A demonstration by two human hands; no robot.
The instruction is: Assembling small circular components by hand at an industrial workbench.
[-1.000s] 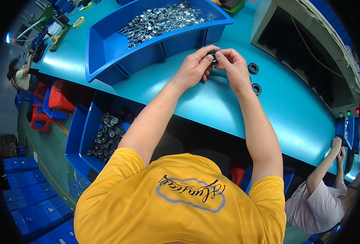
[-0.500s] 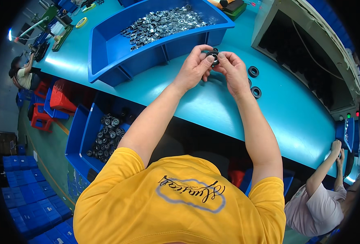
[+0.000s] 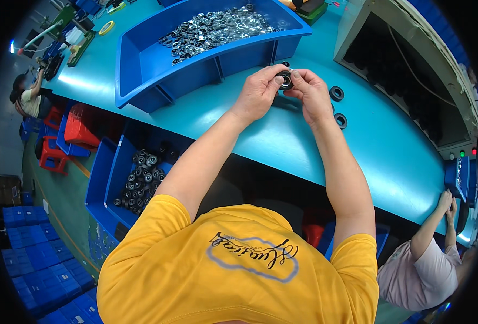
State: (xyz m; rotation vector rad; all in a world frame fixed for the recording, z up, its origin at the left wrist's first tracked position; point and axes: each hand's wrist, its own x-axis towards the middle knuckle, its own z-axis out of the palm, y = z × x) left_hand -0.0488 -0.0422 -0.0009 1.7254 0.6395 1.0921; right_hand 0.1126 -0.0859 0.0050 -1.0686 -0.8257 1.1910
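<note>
Black round part [image 3: 286, 80] sits pinched between our left hand [image 3: 258, 92] and right hand [image 3: 310, 93], fingertips of both closed on it, just above the teal bench [image 3: 390, 140]. Two black rings [image 3: 336, 93] lie right of our right hand; the blue bin [image 3: 158, 70] of metal parts stands beyond our left.

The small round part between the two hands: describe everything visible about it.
The small round part is a dark ring-shaped piece with a shiny metal-looking centre. It is held just above the teal table, pinched from both sides: fingers of the left hand on its left, fingers of the right hand on its right. Those fingers hide much of its rim, so its full shape and thickness cannot be told. It sits in front of the big blue bin.
</note>
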